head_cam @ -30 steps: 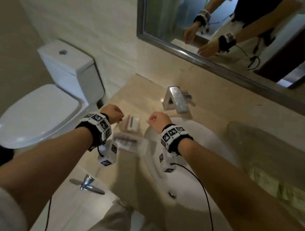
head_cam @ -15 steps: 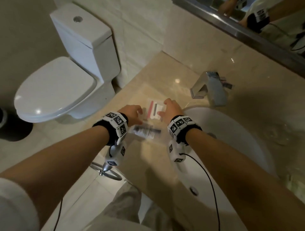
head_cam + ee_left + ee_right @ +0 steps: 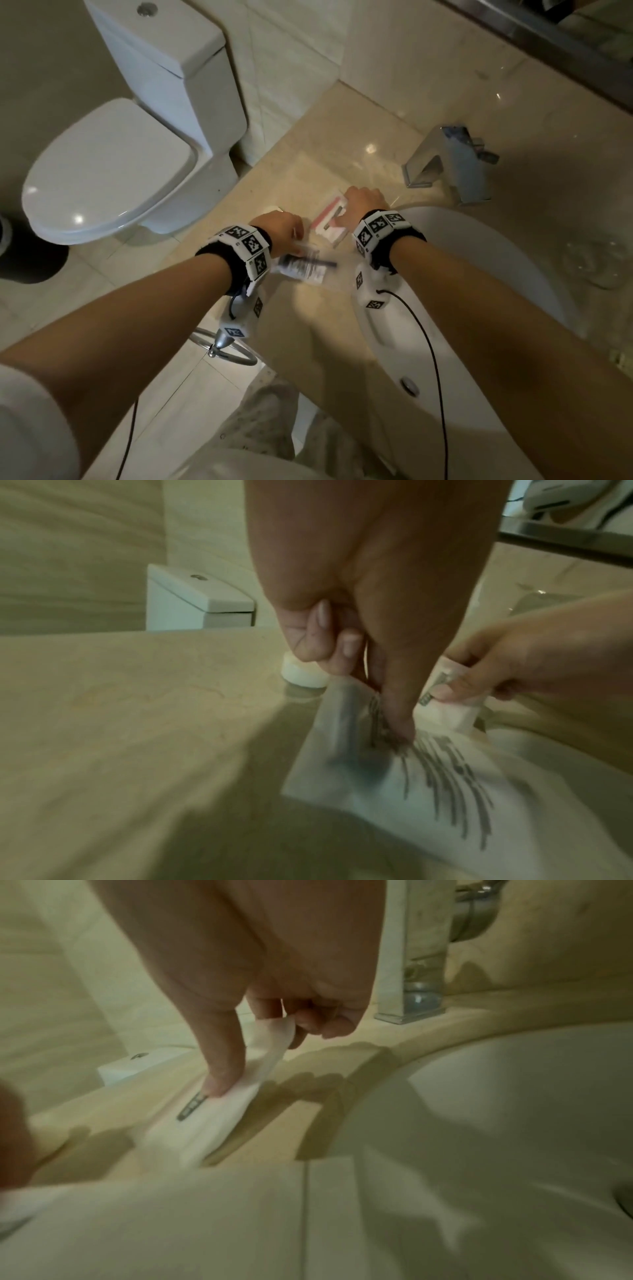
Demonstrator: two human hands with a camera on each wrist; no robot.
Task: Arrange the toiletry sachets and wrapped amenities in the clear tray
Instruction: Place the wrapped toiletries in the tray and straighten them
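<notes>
Since a second ago both hands have dropped onto the clear tray (image 3: 368, 263). The left hand (image 3: 279, 229) pinches a printed white sachet (image 3: 301, 267) (blurred), the right hand (image 3: 363, 205) a pink-striped white packet (image 3: 329, 222) at the far side; placement appears underway.

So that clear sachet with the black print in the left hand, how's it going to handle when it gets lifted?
Probably floppy: the clear sachet looks like thin flat film, hanging below the left hand, which pinches one end. Likely light, since a fingertip pinch carries it. The glossy film may be slippery, though blur makes that hard to judge.
</notes>
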